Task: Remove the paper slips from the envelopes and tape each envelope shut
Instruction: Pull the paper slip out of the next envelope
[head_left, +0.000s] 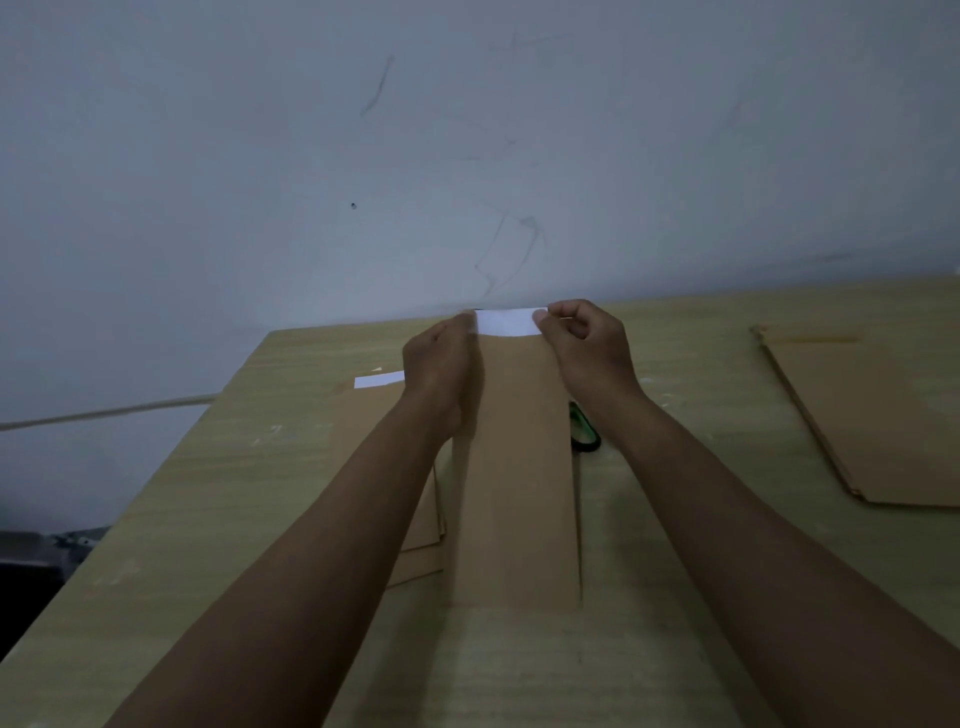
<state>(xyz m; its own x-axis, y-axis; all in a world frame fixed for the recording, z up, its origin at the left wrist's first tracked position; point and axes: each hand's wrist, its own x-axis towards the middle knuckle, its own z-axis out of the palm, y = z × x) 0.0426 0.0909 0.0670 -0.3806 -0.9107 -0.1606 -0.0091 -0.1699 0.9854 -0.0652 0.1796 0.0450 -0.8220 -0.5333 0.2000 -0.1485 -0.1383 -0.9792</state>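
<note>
The envelope lay lengthwise on the desk, its far mouth showing the paper slip, pinched at either end by left hand and right hand fingers.

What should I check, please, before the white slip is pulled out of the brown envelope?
1. Right hand pinches the white slip: ok.
2. Left hand holds the envelope near its mouth: ok.
3. Slip already sticks out of the mouth: ok.
4. Tape in view for sealing: not ok; only a green-handled tool shows.
5. Whether the slip slides freely: cannot tell.
</note>
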